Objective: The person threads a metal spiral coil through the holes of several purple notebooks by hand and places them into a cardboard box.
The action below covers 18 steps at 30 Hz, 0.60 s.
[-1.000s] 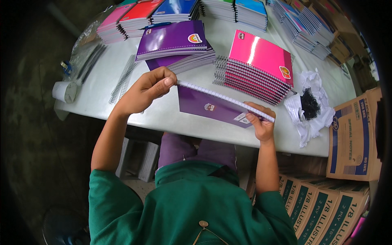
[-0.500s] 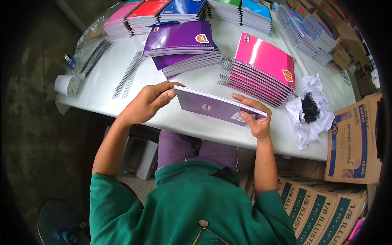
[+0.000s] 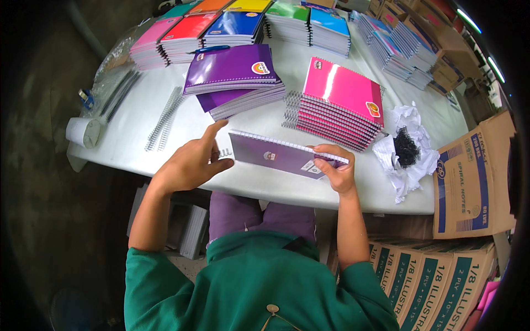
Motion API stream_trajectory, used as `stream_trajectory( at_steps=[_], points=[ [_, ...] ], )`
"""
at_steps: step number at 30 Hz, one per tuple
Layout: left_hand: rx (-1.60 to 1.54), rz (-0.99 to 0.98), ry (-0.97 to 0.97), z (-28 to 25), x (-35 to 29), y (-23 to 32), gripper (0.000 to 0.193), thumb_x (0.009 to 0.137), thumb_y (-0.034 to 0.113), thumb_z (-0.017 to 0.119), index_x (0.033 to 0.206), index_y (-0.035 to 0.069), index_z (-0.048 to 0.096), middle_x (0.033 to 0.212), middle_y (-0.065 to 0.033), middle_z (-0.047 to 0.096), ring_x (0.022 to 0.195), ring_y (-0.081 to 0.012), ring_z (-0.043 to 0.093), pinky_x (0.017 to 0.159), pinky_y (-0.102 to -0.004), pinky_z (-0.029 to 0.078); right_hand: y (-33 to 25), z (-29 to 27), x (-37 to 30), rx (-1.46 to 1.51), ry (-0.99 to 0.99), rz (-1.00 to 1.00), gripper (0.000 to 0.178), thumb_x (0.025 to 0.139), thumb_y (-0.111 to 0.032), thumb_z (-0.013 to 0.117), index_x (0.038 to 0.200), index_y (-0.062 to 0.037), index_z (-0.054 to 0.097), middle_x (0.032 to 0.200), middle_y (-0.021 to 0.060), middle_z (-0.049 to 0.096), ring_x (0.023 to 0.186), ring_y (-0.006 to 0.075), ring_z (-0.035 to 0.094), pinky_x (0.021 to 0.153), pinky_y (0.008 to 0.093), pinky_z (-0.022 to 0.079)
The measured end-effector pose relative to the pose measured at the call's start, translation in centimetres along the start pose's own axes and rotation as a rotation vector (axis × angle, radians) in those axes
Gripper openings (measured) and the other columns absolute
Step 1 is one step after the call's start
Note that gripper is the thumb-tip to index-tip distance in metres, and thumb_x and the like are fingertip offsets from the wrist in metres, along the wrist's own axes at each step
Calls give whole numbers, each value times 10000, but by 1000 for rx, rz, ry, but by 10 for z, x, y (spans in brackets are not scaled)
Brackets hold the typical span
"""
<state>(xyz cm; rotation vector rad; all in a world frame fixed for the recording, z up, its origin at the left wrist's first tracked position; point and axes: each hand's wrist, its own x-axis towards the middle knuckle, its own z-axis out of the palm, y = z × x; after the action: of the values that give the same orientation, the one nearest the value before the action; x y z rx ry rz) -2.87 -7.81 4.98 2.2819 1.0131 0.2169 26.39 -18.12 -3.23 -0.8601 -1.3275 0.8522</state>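
Observation:
A purple notebook (image 3: 276, 156) is tilted above the near table edge, its white, hole-lined edge upward. My right hand (image 3: 338, 168) pinches its right end, thumb on the cover and fingers behind. Off the notebook's left end is my left hand (image 3: 190, 164), thumb and index finger spread apart, other fingers curled. A short bit of wire coil (image 3: 224, 152) shows between those curled fingers and the notebook; whether they touch it I cannot tell. Beyond lie a stack of purple notebooks (image 3: 229, 69) with a blue pen (image 3: 211, 49) on top, and a stack of pink spiral notebooks (image 3: 342, 91).
Loose wire spirals (image 3: 164, 121) lie at the left, near a white roll (image 3: 83, 132). Notebook stacks of several colours, including a blue one (image 3: 234, 25), line the far side. Crumpled paper (image 3: 400, 179) holds black wire scraps (image 3: 406, 149). Cardboard boxes (image 3: 472, 176) stand at the right.
My left hand has let go of the notebook's left end and opened, its index finger now pointing away. My right hand still grips the notebook. The whole view has shifted slightly.

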Motion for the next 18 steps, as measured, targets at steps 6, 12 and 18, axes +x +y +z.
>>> stream_trajectory(
  at_steps=[6, 12, 18],
  points=[
    [249, 237, 437, 15, -5, 27, 812, 680, 118, 720, 1389, 235, 343, 1081, -124, 438, 646, -246, 573, 605, -349, 500, 1, 2, 0, -59, -23, -37, 272, 767, 32, 627, 1039, 30, 628, 1013, 148, 660, 924, 189, 629, 838, 281, 482],
    [250, 106, 390, 20, -3, 26, 762, 705, 125, 709, 1376, 214, 360, 1158, -154, 377, 740, -268, 536, 685, -396, 490, 4, 4, -1, -63, -18, 84, 277, 803, 23, 633, 1079, 39, 622, 1012, 125, 666, 900, 130, 606, 801, 239, 474],
    [-285, 73, 422, 1, -4, 1, 415, 973, 369, 372, 842, 2, 515, 678, -25, 435, 661, -104, 408, 599, -258, 357, 0, 6, 2, -85, 64, -35, 254, 821, 9, 632, 1074, 40, 626, 961, 84, 671, 835, 95, 591, 756, 213, 469]
  ],
)
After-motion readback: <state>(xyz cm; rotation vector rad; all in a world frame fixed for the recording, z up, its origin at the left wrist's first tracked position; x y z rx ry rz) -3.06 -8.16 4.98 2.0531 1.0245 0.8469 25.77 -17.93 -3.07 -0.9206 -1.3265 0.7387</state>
